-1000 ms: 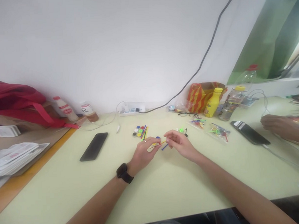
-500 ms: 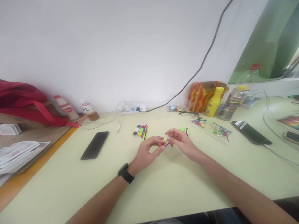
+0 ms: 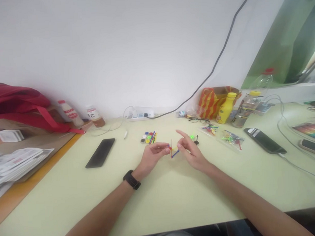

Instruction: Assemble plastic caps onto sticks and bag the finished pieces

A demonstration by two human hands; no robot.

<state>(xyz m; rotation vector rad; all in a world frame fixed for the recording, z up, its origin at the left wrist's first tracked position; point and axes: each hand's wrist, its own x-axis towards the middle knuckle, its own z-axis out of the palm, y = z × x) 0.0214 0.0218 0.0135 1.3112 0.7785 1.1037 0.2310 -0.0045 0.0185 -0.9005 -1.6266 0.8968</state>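
Left hand: the left hand (image 3: 151, 156) hovers low over the desk (image 3: 176, 193), its fingers (image 3: 166, 149) pinched together on a small red piece joined to thin coloured sticks (image 3: 174, 152).
Right hand: the right hand (image 3: 191, 152) meets it from the other side; thumb and middle fingers close on the blue stick end, while the index finger points up and away, free of the work.
The piece: a thin upright stick, a yellow bit and a blue stick slanting down, all held between the two hands just above the desk; how they are joined is too small to tell.
Spare parts: a cluster of coloured discs and sticks (image 3: 148, 137) lies just beyond the hands, a green piece and a black peg (image 3: 196, 141) near the right hand, and clear bags of parts (image 3: 231, 138) further right.
Risk of slip: the grip is by fingertips only, so a small twist could, I judge, pop a stick out and let it roll among the loose parts.
Risk of bending: the sticks look thin; pressing the ends together off-line would likely bow or snap one.
Risk of a knock: the right forearm lies near the bags and a black phone (image 3: 263, 140); a wide sweep could push them.
Left of the desk: another dark phone (image 3: 100, 153) lies well apart from the work.
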